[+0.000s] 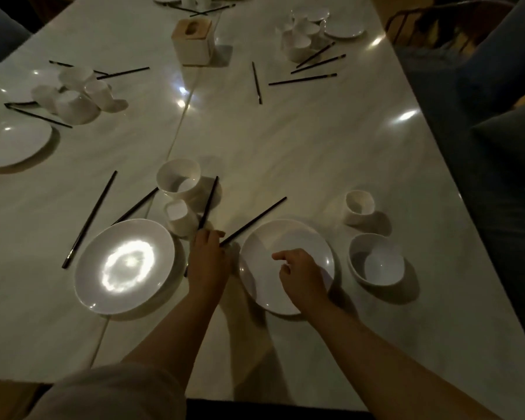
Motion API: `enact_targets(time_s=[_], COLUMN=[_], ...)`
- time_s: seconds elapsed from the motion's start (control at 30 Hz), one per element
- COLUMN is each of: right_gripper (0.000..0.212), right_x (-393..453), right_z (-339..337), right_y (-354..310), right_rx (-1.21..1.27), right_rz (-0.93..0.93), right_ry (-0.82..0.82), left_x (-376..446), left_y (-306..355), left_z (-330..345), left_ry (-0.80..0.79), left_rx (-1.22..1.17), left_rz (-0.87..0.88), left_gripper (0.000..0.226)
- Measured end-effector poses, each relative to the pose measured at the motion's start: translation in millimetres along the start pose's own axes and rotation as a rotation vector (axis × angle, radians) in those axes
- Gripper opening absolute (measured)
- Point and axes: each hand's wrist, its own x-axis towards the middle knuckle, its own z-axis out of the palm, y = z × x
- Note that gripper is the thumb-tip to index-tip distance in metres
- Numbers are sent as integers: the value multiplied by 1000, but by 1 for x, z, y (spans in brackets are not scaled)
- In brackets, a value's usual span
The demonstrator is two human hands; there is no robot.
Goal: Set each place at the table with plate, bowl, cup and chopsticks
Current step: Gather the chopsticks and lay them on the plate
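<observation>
Right now my left hand (208, 253) is closed around a pair of black chopsticks (252, 221), pinched low down so the long ends splay apart: one leans toward the small cup (181, 219), the other slants out across the worktop (285, 140) past the rim of the right plate (285, 237). My right hand (300, 274) hovers over that plate with its fingers loosely curled, holding nothing. To the right of the plate stand a bowl (376, 260) and a second cup (359, 206), so this place seems to lack only its chopsticks. I judge them light, stiff and slick, apt to roll or scissor when gripped near one end; I'd take hold nearer the middle, square the tips together, then lay them down beside the plate. Everything white here looks like glazed ware, smooth and breakable, best lifted by the rim or cupped under the base. Left of my hand sit another plate (125, 265) and a larger bowl (179, 180), with two more chopsticks (90, 218) lying loose beside them.
</observation>
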Motion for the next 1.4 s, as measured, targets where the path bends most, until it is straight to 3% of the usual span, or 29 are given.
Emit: enact_targets(time_s=[0.2, 0.43, 0.53, 0.67, 0.83, 1.03, 1.27, 1.4], right_gripper=[26, 22, 20, 8, 16, 23, 26, 33], right_x=[2, 12, 20, 20, 9, 0, 5, 6], right_z=[12, 17, 19, 24, 9, -2, -3, 0], right_y=[-4, -25, -38, -39, -23, -14, -7, -6], right_rx=[106, 449, 637, 770, 516, 66, -40, -55], right_rz=[93, 243, 382, 424, 444, 428, 382, 339], right_ry=[-7, 18, 20, 55, 156, 132, 134, 168], left_x=[23, 10, -10, -35, -30, -27, -25, -7], left_y=[-20, -11, -1, 6, 11, 13, 12, -10], left_z=[-1, -7, -7, -4, -3, 5, 0, -18], left_ry=[-183, -210, -264, -349, -286, -288, -253, -89], left_rx=[80, -236, -291, -368, -313, -328, -283, 4], left_rz=[64, -121, -126, -125, -27, -92, -93, 41], left_gripper=[28, 18, 20, 18, 28, 40, 36, 32])
